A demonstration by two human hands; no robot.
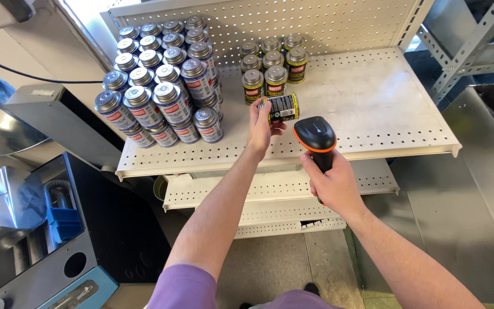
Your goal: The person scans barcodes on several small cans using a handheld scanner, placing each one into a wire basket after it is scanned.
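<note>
Two stacked tiers of blue-labelled cans fill the left end of the perforated shelf, packed tight, silver lids up. Right of them, a smaller cluster of yellow-labelled cans stands upright toward the back, near the pegboard back panel.

Your left hand is closed around one yellow-labelled can, lifted off the shelf and tipped on its side, label turned toward the scanner. It sits just in front of the yellow cluster, above the shelf's front half.

Your right hand is wrapped firmly round the grip of a black-and-orange handheld scanner, its head just beside the held can, aimed at the label. Can't tell if the trigger is pressed or if a beam is on.

Progress, as a judgement: one can is in hand being scanned; the other yellow ones and the whole blue stack are sitting on the shelf, and nothing shows which are already scanned. Right half of the shelf holds nothing but holes.

Far left, below shelf level, a dark metal cabinet with blue parts inside.
</note>
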